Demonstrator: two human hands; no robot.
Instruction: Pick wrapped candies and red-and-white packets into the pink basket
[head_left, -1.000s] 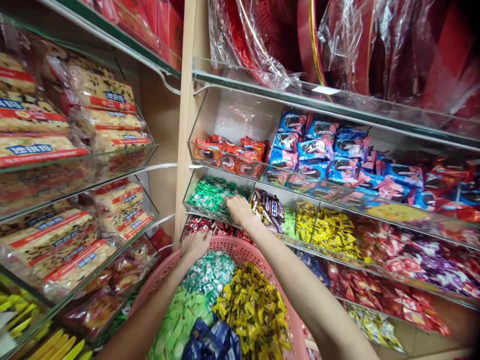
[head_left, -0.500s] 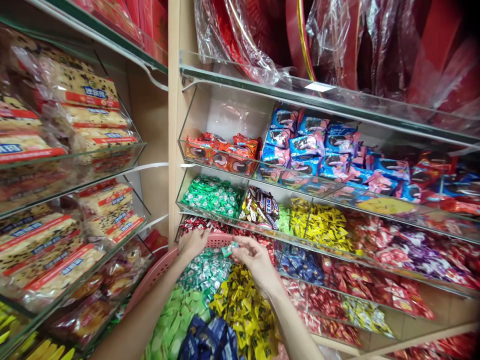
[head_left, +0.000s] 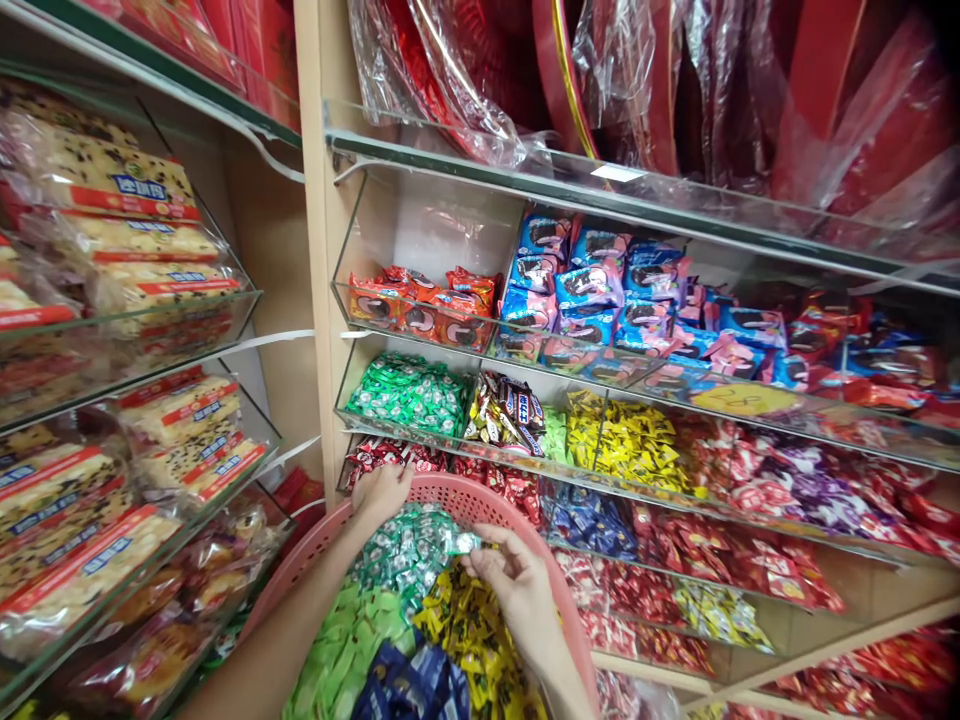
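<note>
My left hand (head_left: 382, 490) is closed over the far left rim of a round pink plastic basket (head_left: 517, 505) with small holes in its wall. Between thumb and fingers, my right hand (head_left: 514, 580) pinches a small green-and-silver wrapped candy (head_left: 463, 543) above the basket's contents. Wrapped candies lie sorted in patches inside: green-and-silver ones (head_left: 409, 550) at the far side, light green ones (head_left: 349, 640) at the left, yellow ones (head_left: 472, 640) at the right, dark blue ones (head_left: 412, 685) nearest me. My right forearm covers part of the yellow patch.
Clear bins ahead hold green candies (head_left: 409, 393), chocolate bars (head_left: 510, 412), yellow candies (head_left: 626, 440) and blue snack packs (head_left: 589, 285). A glass shelf edge (head_left: 600, 185) runs above them. Packaged biscuits (head_left: 142, 190) fill the left shelves, beside a wooden post (head_left: 319, 250).
My right hand has come down slightly towards the basket's contents, with the candy still pinched. The shelves have shifted left in view, and more of the basket's right rim shows. My left hand stays at the rim.
</note>
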